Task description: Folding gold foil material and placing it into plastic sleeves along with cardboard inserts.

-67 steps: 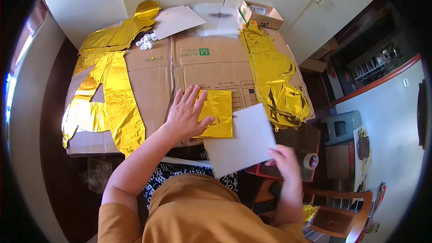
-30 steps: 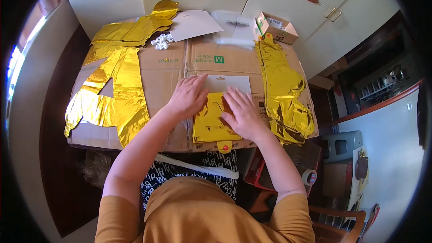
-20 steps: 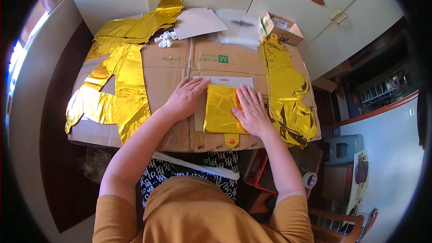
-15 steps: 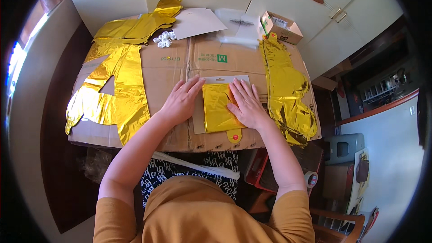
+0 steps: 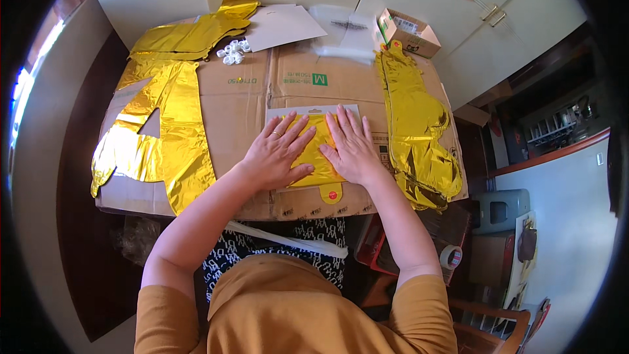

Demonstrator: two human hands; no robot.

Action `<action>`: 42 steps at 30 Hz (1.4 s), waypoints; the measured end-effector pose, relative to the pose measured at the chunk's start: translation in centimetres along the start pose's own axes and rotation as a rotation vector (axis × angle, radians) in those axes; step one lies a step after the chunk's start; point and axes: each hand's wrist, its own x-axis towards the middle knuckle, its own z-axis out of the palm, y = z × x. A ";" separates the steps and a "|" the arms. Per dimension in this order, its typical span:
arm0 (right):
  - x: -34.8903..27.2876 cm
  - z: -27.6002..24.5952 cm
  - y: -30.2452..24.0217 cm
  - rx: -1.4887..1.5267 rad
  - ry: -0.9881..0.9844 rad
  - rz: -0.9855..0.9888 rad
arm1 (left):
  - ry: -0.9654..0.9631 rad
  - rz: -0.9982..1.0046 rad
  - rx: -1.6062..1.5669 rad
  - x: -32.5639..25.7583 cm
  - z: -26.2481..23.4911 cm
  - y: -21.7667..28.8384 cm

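Note:
A folded gold foil balloon (image 5: 317,151) lies on a white sheet (image 5: 313,111) in the middle of a flattened brown cardboard (image 5: 249,101). My left hand (image 5: 278,152) lies flat on the foil's left part, fingers spread. My right hand (image 5: 351,147) presses flat on its right part, fingers apart and pointing away from me. A small gold tab with a red dot (image 5: 331,193) sticks out from under the hands toward me. Neither hand grips anything.
Large gold foil balloons lie at the left (image 5: 157,137) and right (image 5: 416,131) of the cardboard, another at the back left (image 5: 196,29). White paper (image 5: 282,23), a clear bag (image 5: 347,29), white small pieces (image 5: 232,52) and a small open box (image 5: 409,31) sit at the back. A tape roll (image 5: 451,257) lies lower right.
The right hand put the white sheet under the gold foil and came to rest on it. Both hands have since slid over the foil, flattening it, and now lie side by side.

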 end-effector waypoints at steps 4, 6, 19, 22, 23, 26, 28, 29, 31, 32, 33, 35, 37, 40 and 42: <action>0.3 0.0 -0.3 0.000 0.007 0.000 | 0.022 -0.028 -0.013 -0.6 -0.4 -0.5; 0.0 0.0 -0.2 0.005 -0.006 0.009 | -0.009 -0.035 -0.037 -0.6 -0.4 -0.6; 0.2 -1.4 -1.2 0.007 -0.115 0.039 | 0.130 0.386 -0.148 -2.7 -3.4 -0.1; 0.0 -1.3 -0.9 0.014 -0.129 0.039 | 0.239 0.516 0.004 -2.1 -3.6 -0.2; 0.1 -1.3 -0.8 0.008 -0.137 0.046 | 0.285 0.560 0.024 -1.8 -3.9 -0.4; 0.2 -1.6 -1.1 -0.005 -0.150 0.051 | 0.374 0.549 0.018 -1.0 -3.8 -1.3; 0.3 -1.7 -1.3 -0.002 -0.153 0.050 | 0.316 0.466 -0.066 -0.9 -2.9 -1.8; 0.4 -1.8 -1.4 0.000 -0.153 0.047 | 0.236 0.409 -0.138 -1.1 -2.3 -1.8; 0.7 -2.3 -1.0 0.049 -0.201 0.060 | 0.129 0.327 -0.239 -1.5 -1.6 -1.6; 0.9 -2.7 -0.5 0.073 -0.223 0.067 | 0.101 0.303 -0.265 -1.6 -1.6 -1.5; 1.2 -2.7 0.7 0.173 -0.117 0.053 | 0.072 0.277 -0.292 -1.6 -1.6 -1.5; 4.3 -5.7 -1.6 0.148 0.094 -0.029 | 0.081 0.254 -0.310 -2.1 -1.5 -1.8; 8.9 -7.6 -3.8 0.287 0.243 -0.086 | 0.097 0.262 -0.325 -2.0 -1.7 -1.9; 18.0 -5.6 -8.2 0.561 0.167 -0.170 | 0.166 0.296 -0.309 -2.0 -0.9 -2.3; 23.4 -1.5 -9.1 0.441 0.343 -0.386 | 0.156 0.283 -0.362 -1.8 -0.7 -2.2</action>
